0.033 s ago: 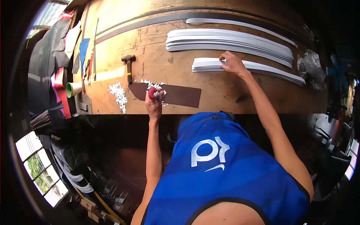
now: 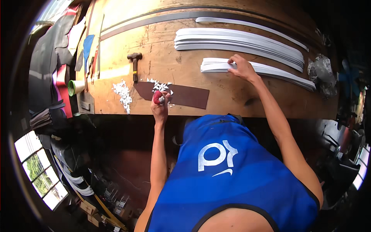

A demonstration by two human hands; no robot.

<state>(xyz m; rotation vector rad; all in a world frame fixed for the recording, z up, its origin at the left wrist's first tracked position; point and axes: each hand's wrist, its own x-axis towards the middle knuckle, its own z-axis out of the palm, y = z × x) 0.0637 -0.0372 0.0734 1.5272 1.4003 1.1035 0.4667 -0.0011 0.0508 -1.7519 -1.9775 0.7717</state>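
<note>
My left hand is closed round a red tool with a grey tip, above a dark brown board. Small white triangular scraps lie on that board, and a larger heap lies left of it. My right hand has its fingers curled onto the nearer bundle of white strips, gripping at its left part. A hammer lies just beyond the board. Farther back are a bigger stack of white strips and one separate strip.
The wooden table has dark sheets, a blue piece, a green-rimmed cup and long flat bars at its left and back. Crumpled clear plastic sits at the right. The table's front edge runs across mid-view.
The whole view has shifted slightly, with the table's contents a little higher and mostly farther right in the picture. Both hands keep nearly the same pose.
</note>
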